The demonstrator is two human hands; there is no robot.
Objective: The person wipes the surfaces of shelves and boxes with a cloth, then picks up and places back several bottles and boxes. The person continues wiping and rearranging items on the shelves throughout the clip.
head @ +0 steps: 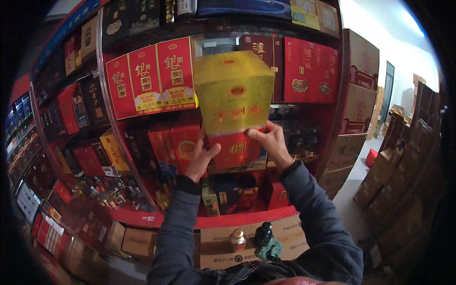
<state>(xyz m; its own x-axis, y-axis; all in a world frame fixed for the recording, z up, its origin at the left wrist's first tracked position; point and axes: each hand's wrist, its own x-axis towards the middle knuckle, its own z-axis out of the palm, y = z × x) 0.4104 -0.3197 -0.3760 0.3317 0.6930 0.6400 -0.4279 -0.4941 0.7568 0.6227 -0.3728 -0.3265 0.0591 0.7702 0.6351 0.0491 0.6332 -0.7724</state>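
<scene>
A large yellow and red gift box (235, 103) stands upright in front of the shelves, its yellow top turned partly towards me. My right hand (272, 142) grips its lower right edge, the thumb on the front face where yellow meets red. At the lower left side of the box is my left hand (205, 153), thumb apart and fingers partly hidden behind the box's edge; whether they press on it is unclear. Left of the box stand red boxes with gold writing (151, 76), bearing yellow price cards.
Dark red boxes (310, 71) fill the shelf at right. Below, a cardboard carton (221, 256) carries a small pale bottle (237, 240), a dark bottle (263, 233) and a green cloth (269, 249). Brown cartons (359, 89) are stacked beside the shelving. Small bottles (114, 192) crowd a lower shelf at left.
</scene>
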